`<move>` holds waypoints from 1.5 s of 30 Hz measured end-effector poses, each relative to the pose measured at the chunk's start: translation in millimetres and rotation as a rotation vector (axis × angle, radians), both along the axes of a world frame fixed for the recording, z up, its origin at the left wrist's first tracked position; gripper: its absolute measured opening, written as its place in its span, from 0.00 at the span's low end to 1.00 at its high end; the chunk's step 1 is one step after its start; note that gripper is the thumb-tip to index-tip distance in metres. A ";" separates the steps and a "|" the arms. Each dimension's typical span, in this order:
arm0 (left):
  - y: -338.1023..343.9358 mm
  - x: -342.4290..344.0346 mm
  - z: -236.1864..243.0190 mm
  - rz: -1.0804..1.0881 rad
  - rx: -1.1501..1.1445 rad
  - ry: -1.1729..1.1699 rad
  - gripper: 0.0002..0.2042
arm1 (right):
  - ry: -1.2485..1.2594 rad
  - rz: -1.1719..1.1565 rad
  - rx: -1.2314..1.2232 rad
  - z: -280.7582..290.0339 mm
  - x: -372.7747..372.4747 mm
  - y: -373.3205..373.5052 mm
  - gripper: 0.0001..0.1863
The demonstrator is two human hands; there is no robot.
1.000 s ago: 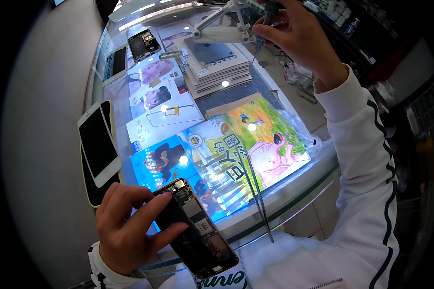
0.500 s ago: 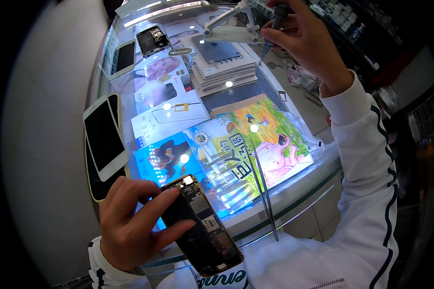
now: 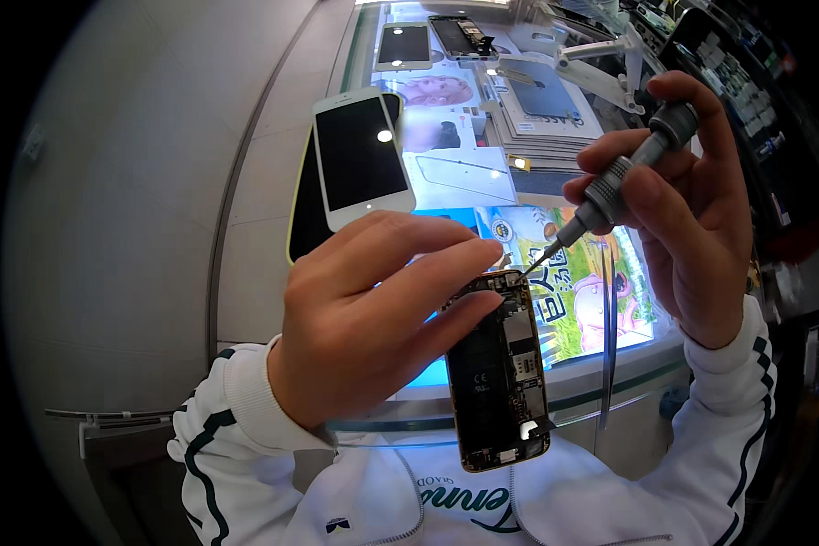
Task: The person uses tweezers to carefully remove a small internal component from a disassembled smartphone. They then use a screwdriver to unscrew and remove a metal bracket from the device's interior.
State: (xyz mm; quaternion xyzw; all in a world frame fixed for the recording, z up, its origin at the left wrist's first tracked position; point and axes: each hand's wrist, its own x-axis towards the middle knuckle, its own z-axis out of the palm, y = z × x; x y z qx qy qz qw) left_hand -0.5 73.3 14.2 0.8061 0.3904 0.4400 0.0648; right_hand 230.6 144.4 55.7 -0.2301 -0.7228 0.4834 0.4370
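Observation:
An opened phone (image 3: pixel 491 382), its dark battery and circuit board exposed, lies tilted at the counter's front edge in front of me. My left hand (image 3: pixel 382 318) grips it near the top with bent fingers and thumb, partly covering that end. My right hand (image 3: pixel 692 218) holds a grey screwdriver (image 3: pixel 614 191) whose thin tip meets the phone's top corner. Metal tweezers (image 3: pixel 608 355) lie on the counter to the right of the phone. A white phone (image 3: pixel 355 155), screen up, rests on a larger dark yellow-rimmed device (image 3: pixel 305 225) beyond my left hand.
The glass counter (image 3: pixel 382 419) carries colourful printed sheets, stacked flat packages (image 3: pixel 541 146), a second opened phone (image 3: pixel 460 35), another white phone (image 3: pixel 404 50) and a white jointed stand (image 3: pixel 601 59). Dark shelving with small items (image 3: pixel 746 118) runs along the right; a tiled floor shows at left.
The view has turned. My right hand has come down and leftward with the screwdriver, its tip now at the phone. My left hand's fingers have shifted along the phone's top.

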 end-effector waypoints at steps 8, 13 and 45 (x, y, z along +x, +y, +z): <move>0.8 -1.6 -0.2 -0.058 0.051 -0.028 0.14 | 0.050 0.025 -0.060 -4.7 -8.2 -2.6 0.31; 0.6 -0.9 0.0 -0.052 0.061 -0.014 0.13 | 0.075 0.049 -0.051 -7.9 -7.9 -1.9 0.31; -2.5 -2.7 2.4 -0.058 0.064 0.007 0.12 | 0.104 0.065 -0.004 -12.0 -8.2 -4.6 0.33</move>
